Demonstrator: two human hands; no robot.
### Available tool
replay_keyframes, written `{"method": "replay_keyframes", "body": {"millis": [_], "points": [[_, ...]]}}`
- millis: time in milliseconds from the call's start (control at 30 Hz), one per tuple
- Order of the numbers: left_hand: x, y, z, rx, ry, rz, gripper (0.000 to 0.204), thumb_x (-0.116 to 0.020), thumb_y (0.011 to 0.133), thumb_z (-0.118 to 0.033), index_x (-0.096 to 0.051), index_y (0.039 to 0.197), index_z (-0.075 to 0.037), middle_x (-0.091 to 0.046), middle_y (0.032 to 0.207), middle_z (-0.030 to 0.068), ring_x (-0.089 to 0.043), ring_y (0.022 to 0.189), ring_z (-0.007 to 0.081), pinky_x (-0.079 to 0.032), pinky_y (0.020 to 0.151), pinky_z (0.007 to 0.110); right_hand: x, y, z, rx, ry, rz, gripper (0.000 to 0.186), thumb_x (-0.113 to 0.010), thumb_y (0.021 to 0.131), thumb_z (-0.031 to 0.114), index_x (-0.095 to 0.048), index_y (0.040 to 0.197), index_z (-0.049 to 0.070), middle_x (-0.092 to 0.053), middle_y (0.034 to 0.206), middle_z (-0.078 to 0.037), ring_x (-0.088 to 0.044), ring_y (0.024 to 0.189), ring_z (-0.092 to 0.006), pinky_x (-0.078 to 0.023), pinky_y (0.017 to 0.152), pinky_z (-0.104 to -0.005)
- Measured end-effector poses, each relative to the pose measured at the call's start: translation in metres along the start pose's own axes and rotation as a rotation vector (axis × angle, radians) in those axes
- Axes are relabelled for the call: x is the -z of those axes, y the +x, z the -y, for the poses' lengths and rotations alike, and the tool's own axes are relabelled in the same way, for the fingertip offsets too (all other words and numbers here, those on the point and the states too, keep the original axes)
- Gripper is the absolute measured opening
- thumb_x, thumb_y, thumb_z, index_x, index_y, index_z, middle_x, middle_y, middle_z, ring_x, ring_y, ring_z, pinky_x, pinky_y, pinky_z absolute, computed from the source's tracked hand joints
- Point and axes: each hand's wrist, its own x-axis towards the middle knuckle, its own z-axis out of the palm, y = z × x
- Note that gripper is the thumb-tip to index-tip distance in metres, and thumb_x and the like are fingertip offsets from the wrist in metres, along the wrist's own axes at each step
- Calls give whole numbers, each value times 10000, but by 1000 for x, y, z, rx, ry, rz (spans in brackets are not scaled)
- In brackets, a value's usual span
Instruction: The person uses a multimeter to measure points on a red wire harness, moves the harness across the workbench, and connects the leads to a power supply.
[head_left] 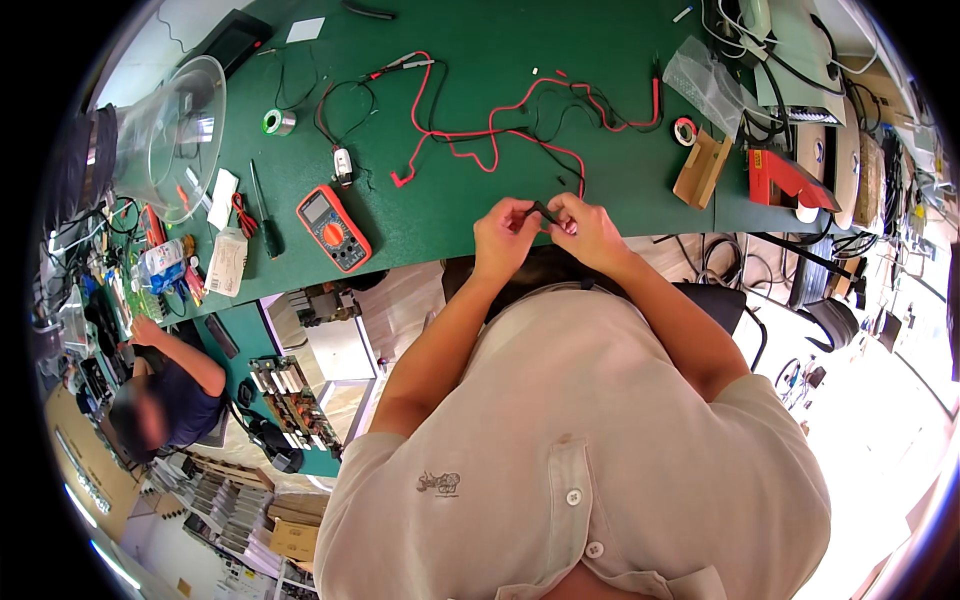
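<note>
My left hand [503,238] and my right hand [586,228] meet at the near edge of a green workbench [480,40]. Together they pinch a small black piece [545,211], which looks like the end of a black wire; its exact shape is too small to tell. Red and black wires [500,125] snake over the bench just beyond my hands. An orange multimeter [334,228] lies to the left of my left hand.
On the bench lie a solder spool [279,122], a black screwdriver [266,215], a wooden block [701,168], a tape roll [685,130] and a clear plastic bag [703,84]. A clear round container [180,135] stands far left. Another person [165,395] sits at lower left.
</note>
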Motion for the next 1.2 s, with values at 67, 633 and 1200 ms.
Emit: {"method": "replay_keyframes", "body": {"millis": [67,633,1200], "points": [[3,2,26,111,-189,-59,168,-700,897,-41,-623,1016,48,-699,837,98,-686,732,140,-544,660,259,-2,1,-12,11,-5,31,231,-714,787,39,-603,989,27,-654,762,-112,-652,665,-261,-534,645,-351],[112,43,85,218,-382,-602,214,-681,916,-60,-538,1052,24,-670,955,140,-685,741,204,-566,639,279,-24,5,-93,-149,-190,-77,170,-698,821,165,-629,921,46,-689,763,-138,-692,747,-324,-547,683,-410],[73,-24,49,-509,880,-34,224,-759,764,-122,-653,961,-106,-583,1026,70,-556,993,294,-439,844,443,-30,29,-97,-459,-16,-83,168,-687,835,196,-609,860,50,-670,704,-83,-687,703,-259,-530,671,-384]]}}
